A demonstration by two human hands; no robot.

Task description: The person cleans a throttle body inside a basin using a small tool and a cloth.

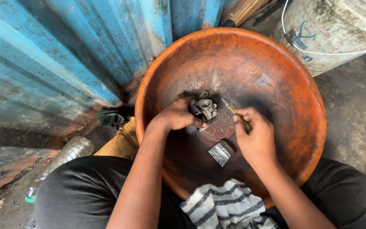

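Carburetor-looking metal part [205,108], grey and greasy, is sitting right in the middle of a big orange basin [284,85], and the left hand [176,115] is gripping it from the left side. Fingers of that hand are curling around the part, thumb pressing in along its lower edge, so it's being held just above the basin's dark oily bottom, or maybe touching it, can't really tell from this angle.

Right hand [255,138] is coming in from the other side, fingers bunched together and pinching a thin yellowish tool [237,116], looks like a small brush or stick. The tip of it is pointing up and left toward the metal part and is sitting just beside it. Whether it's actually touching, I can't say.

Lower down in the basin, a small ribbed grey metal piece [220,153] is lying flat on its own, near the right wrist. A striped white and dark cloth [223,205] is draping over the near rim of the basin, between the person's knees, which are in black fabric.

Around all that: blue corrugated metal wall [64,55] is taking up the left side, a dirty clear plastic bottle [66,154] is lying on the ground next to the left knee, and a grimy white bucket [331,34] with a wire handle is sitting behind the basin at top right.
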